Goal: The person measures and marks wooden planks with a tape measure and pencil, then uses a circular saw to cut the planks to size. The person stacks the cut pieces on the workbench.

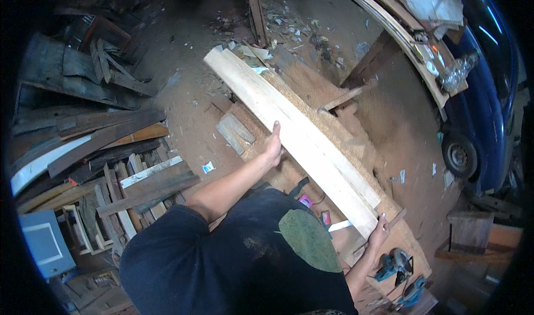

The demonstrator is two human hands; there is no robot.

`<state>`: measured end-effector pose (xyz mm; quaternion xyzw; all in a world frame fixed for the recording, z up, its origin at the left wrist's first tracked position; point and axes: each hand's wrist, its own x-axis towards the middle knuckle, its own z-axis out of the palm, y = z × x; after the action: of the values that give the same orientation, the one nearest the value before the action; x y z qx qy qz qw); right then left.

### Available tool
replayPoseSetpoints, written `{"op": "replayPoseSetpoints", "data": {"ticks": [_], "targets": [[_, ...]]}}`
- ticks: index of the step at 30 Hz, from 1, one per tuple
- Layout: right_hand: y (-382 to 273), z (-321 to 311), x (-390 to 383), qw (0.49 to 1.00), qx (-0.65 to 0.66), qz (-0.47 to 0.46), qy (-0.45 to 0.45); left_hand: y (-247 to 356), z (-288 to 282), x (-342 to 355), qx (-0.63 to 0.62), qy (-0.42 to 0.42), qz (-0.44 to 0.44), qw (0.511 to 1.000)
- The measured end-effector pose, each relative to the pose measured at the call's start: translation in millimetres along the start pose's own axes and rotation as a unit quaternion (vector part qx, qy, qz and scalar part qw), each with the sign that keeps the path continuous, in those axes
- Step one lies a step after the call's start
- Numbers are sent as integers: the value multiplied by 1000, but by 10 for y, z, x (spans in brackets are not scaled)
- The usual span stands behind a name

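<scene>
I am gripping a long, pale plank (300, 142) with both hands, and it is stretching diagonally in front of my body, over a bench (413, 242) that is carrying a coat of brown sawdust (345, 134). My left hand (272, 148) is closing around the plank's near edge, around the middle of its length; its thumb is pressing along the upper face, while its fingers are mostly hiding underneath. My right hand (379, 232) is clasping the corner at the lower-right end, its thumb lying up near the top face.

The plank is showing a creamy, almost white wood, turning a little yellower toward its ends and looking brightest between my hands. Faint grain is running lengthwise. The long edges are looking straight apart from the bend of the lens, and the ends are looking squarely cut. Along the far side a second pale strip (356, 182) is running parallel, ending short of my right hand; I cannot tell whether it is lying beneath the plank or against it. Two blue power tools (396, 264) are sitting on the bench, near my right forearm.
</scene>
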<state>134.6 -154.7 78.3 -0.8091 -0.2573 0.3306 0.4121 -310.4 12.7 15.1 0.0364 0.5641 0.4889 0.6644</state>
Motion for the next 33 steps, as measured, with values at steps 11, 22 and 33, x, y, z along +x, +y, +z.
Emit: {"op": "replayPoseSetpoints", "data": {"ticks": [11, 22, 33], "targets": [[886, 86, -289, 979, -185, 63, 60, -759, -615, 195, 65, 70, -154, 983], [1690, 871, 165, 992, -54, 113, -34, -846, -1271, 1387, 30, 17, -181, 983], [1959, 1017, 16, 960, -249, 108, -64, -844, -1154, 1586, 102, 76, -180, 975]]}}
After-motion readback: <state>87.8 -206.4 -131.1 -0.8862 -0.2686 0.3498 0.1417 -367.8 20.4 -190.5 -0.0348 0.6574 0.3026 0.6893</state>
